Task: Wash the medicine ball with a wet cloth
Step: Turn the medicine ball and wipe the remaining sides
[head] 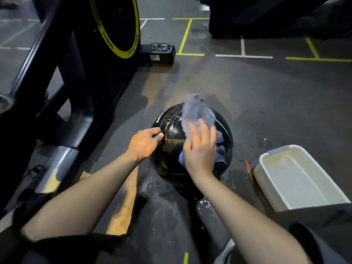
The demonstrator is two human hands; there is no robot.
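A black medicine ball (172, 134) with white lettering rests on the dark gym floor in the middle of the view. Its surface looks wet and shiny. A blue-grey cloth (198, 113) lies draped over the ball's top and right side. My right hand (200, 149) presses flat on the cloth with fingers spread. My left hand (145, 142) grips the ball's left side, fingers curled against it. Both forearms reach in from the bottom of the view.
A white plastic basin (266, 161) holding water stands on the floor to the right, an orange pen-like item (250, 171) beside it. A black exercise machine (80, 73) with a yellow-rimmed wheel fills the left. Eyeglasses (160, 46) lie on its base. Water puddles (152, 185) spot the floor.
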